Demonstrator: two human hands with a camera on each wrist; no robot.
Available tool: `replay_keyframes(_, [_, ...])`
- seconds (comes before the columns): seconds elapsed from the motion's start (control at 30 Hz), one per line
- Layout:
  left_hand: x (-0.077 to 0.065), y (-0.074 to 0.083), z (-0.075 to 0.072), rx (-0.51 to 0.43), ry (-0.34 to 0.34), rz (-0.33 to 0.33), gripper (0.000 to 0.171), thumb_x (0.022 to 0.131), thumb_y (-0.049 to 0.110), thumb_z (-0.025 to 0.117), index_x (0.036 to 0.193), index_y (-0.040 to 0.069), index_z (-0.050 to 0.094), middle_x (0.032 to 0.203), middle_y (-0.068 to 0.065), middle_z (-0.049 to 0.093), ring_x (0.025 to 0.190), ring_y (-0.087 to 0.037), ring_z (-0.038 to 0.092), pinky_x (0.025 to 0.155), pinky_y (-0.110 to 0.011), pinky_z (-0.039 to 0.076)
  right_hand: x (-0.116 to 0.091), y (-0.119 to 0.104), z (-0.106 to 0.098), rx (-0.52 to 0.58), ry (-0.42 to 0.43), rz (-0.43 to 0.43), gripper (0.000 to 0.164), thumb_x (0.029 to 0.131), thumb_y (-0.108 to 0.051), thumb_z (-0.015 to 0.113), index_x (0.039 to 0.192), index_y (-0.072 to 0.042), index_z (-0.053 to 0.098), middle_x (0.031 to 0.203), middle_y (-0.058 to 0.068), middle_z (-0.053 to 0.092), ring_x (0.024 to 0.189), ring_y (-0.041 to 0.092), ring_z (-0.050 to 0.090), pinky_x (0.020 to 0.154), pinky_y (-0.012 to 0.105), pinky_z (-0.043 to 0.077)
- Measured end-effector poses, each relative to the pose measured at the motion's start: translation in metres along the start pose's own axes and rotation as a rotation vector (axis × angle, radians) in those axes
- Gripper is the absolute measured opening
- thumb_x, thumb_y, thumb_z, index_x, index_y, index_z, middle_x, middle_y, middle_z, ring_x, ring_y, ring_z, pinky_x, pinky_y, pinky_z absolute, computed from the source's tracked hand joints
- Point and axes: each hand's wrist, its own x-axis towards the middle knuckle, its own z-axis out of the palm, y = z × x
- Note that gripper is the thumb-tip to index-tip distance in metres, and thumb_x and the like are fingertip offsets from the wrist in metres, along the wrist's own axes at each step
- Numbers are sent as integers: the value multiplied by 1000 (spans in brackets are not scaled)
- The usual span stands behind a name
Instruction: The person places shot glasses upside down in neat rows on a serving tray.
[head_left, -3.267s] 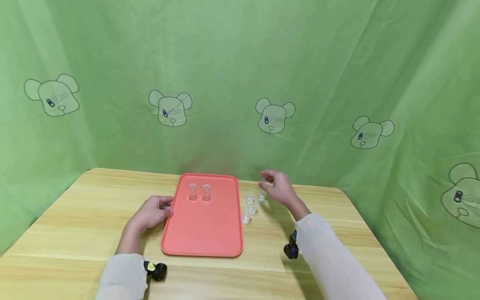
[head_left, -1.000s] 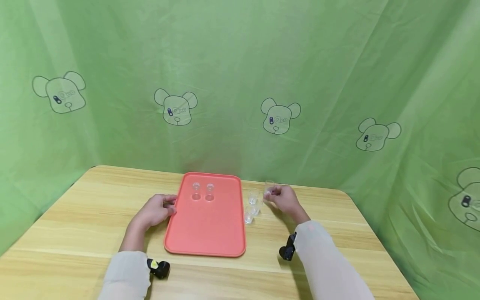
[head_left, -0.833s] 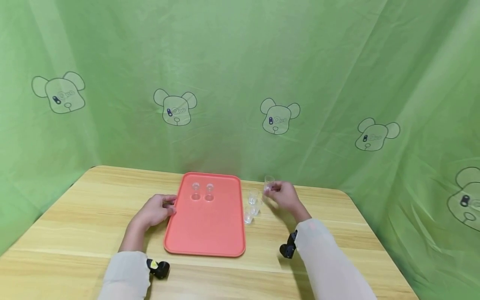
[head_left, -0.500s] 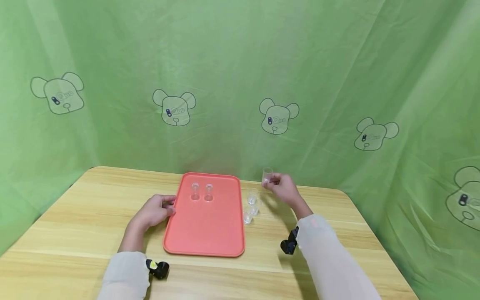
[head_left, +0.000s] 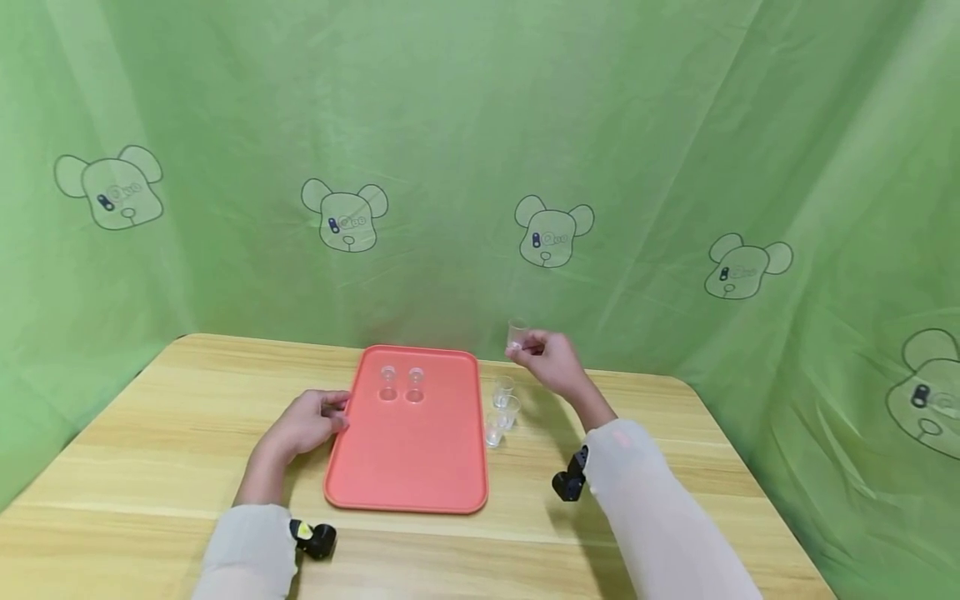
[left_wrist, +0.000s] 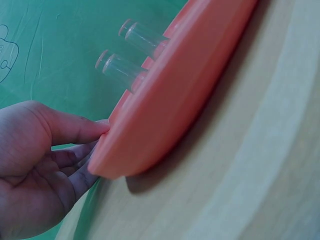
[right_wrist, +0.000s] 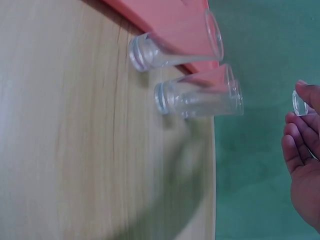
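Right hand [head_left: 551, 364] pinching a clear glass [head_left: 517, 332], rim only in head view, cut off in right wrist view, left hand [head_left: 306, 421] gripping red tray [head_left: 408, 467], fingertips seemingly hidden

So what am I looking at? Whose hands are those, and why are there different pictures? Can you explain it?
There's no robot here: those are one person's bare hands. The big picture comes from a camera on the person's head, looking forward and down. The other two come from small black cameras on the wrists, so they look close up and tilted.

On the wooden table lies a red tray with two upside-down glasses on it. Three upright glasses stand beside it. Behind hangs a green cloth with bear-like faces.

The left hand holds the tray's edge. The right hand holds another glass up in the air.
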Motion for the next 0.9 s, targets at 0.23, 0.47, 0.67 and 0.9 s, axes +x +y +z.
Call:
replay_keyframes(0.23, [-2,1,-2,9,5,13,48,94,-2,62,140,-12,54,120,-22,69,109,-31,66,93,-42,57,4,-12,7,11,-7,-7,23,94,-21,75,107,-2,74,94,10,72,85,21,64,70,29,54])
replay_keyframes(0.47, [0,-2,-2,14,8,5,48,94,-1,62,140,-11,54,120,-20,70,109,-30,66,94,-41,57,7,-23,17,21,-26,-19,31,92,-18,76,115,2,73,99,12,73,90,23,66,75,30,57])
replay_keyframes(0.67, [1,-3,-1,21,10,8,48,94,-1,61,140,-11,55,120,-20,70,109,-29,66,94,-42,56,7,-30,24,15,-35,-33,32,90,-16,78,117,2,73,97,11,74,89,22,67,75,30,58])
replay_keyframes(0.9, [2,-2,-1,25,4,14,47,94,-1,61,140,-11,54,119,-20,70,108,-30,66,94,-42,56,8,-34,31,-1,-77,-56,32,91,-17,77,117,1,73,98,10,74,89,21,67,77,31,59])
